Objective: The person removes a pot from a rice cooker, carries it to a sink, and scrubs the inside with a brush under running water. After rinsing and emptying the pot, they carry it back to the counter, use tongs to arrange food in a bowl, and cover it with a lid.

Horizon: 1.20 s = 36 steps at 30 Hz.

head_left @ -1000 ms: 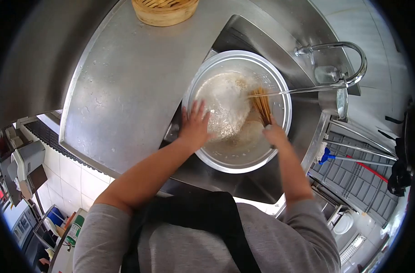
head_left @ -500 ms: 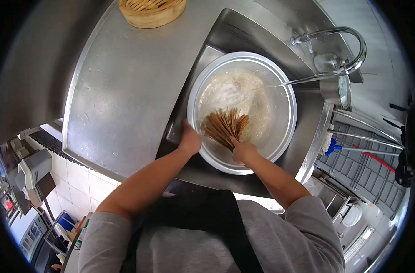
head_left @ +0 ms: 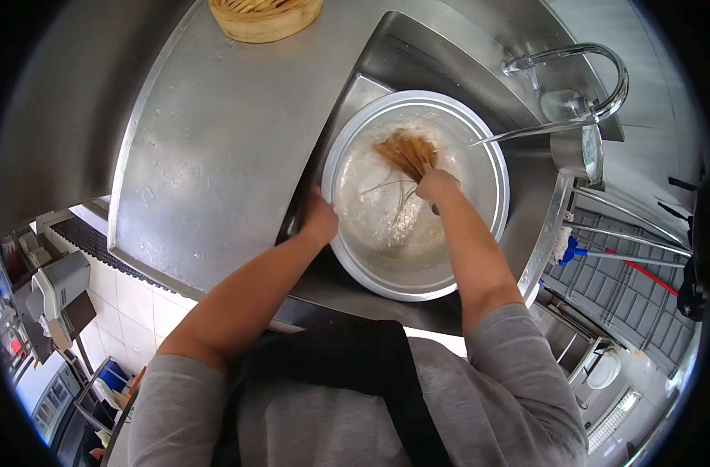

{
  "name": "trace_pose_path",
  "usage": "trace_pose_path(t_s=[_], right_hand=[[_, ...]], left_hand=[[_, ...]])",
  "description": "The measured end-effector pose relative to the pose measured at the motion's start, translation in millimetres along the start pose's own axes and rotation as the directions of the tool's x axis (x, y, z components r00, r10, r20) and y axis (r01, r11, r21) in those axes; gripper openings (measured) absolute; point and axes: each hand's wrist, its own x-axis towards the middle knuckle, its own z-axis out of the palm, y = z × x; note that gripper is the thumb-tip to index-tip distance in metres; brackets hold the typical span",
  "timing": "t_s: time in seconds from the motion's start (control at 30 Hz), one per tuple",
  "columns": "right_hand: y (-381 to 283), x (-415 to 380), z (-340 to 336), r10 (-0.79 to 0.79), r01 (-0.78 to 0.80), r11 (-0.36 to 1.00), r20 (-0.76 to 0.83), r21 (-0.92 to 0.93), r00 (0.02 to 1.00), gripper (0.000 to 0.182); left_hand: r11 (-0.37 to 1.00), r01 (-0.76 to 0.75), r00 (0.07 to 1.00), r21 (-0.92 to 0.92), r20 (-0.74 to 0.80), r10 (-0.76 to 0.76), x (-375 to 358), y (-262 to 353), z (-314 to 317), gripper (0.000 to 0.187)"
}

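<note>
Two hands: your right hand (head_left: 437,187) grips the brush (head_left: 404,152), fingers wrapped tight, bristles near twelve o'clock inside the metal basin (head_left: 421,96); your left hand (head_left: 319,219) touches its nine-o'clock rim, can't tell finger closure. Brace rim, sweep bristles evenly.

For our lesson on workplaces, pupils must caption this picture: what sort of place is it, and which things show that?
Probably a restaurant kitchen's washing area: a large bowl stands in a metal sink with a curved tap, and a bamboo steamer sits on the metal counter.
</note>
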Motion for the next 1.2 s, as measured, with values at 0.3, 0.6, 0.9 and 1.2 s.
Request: trace_pose_path(t_s=[0.3,0.6,0.9,1.2], right_hand=[[-17.4,-7.9,44.8,-0.319,0.278,0.904,-0.077,-0.325,0.945,0.066],[-25.2,-49.7,73.4,-0.322,0.318,0.879,0.047,-0.355,0.945,0.062],[-43.4,-64.9,76.1,-0.457,0.483,0.729,0.179,-0.485,0.871,0.064],[-52.3,-79.1,60.4,-0.38,0.432,0.805,0.206,-0.406,0.902,0.072]], left_hand=[[0.912,0.402,0.73,0.078,0.575,-0.371,-35.3,-40.3,33.3,0.018],[0.997,0.01,0.997,-0.076,-0.069,-0.016,20.1,9.7,9.4,0.045],[1.0,0.023,0.994,0.016,0.103,-0.025,13.2,21.9,-11.4,0.06],[0.998,0.045,0.992,0.036,0.12,-0.049,13.7,28.7,-12.7,0.067]])
